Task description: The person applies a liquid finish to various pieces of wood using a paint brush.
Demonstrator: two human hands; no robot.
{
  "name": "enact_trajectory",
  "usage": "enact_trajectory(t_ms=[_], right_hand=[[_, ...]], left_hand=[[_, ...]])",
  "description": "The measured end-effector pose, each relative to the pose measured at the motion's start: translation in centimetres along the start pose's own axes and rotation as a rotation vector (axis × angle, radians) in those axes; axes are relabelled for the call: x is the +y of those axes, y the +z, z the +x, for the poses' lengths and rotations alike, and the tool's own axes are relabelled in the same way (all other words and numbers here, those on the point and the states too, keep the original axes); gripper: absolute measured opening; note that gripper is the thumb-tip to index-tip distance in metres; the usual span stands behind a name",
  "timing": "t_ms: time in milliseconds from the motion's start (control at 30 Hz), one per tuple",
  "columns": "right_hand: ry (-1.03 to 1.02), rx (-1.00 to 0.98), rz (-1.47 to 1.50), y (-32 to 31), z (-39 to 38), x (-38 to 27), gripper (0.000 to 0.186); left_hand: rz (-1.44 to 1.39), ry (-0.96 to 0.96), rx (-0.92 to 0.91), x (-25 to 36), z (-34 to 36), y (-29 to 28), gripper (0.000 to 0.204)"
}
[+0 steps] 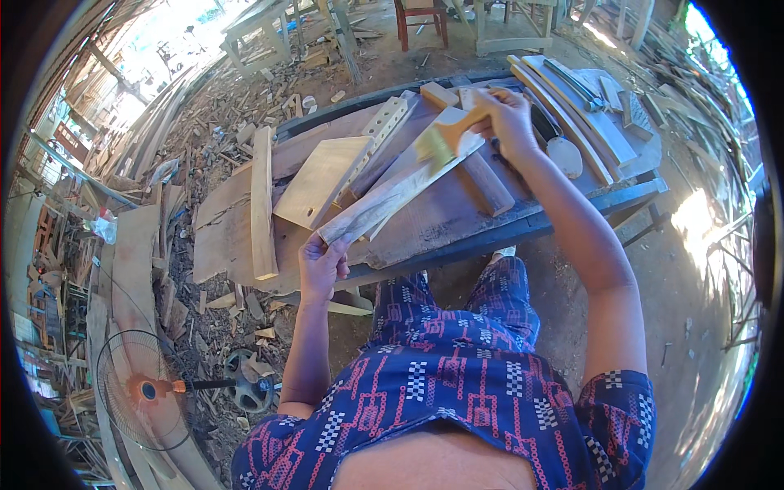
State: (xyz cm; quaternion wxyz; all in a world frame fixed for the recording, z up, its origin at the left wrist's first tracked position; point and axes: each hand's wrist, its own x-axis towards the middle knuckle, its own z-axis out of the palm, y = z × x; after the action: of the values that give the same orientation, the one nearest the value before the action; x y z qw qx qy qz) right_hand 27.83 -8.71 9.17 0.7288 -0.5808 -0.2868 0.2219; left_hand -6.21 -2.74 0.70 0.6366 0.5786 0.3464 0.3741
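Note:
My left hand [322,265] is closed on the near end of a long, narrow wooden strip [380,207], which slants up and away to the right above the worktable. In my right hand [510,122] is a flat brush [459,128] with a wooden handle, gripped from above. Its pale, yellowish bristles lie against the far part of the strip and look slightly blurred. Just left of the strip rests a light wooden board [322,178] with a small hole near its lower corner. A dark wooden block [486,186] lies under the strip's far side.
The worn plank worktable [224,245] carries an upright-lying wood strip [262,204], a bar with holes [384,126] and long boards [600,135] at the right. A standing fan [147,390] is at lower left. Wood scraps cover the ground; a red chair [420,23] stands beyond.

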Motion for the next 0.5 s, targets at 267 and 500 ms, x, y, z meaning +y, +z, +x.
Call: enact_trajectory(t_ms=[267, 500], right_hand=[[-0.449, 0.239, -0.647, -6.2, 3.6, 2.5, 0.026], [-0.542, 0.056, -0.764, -1.2, -1.9, 2.4, 0.02]], left_hand=[[0.024, -0.003, 0.043, 0.1, 0.2, 0.5, 0.021], [0.013, 0.005, 0.068, 0.5, 0.3, 0.8, 0.023]])
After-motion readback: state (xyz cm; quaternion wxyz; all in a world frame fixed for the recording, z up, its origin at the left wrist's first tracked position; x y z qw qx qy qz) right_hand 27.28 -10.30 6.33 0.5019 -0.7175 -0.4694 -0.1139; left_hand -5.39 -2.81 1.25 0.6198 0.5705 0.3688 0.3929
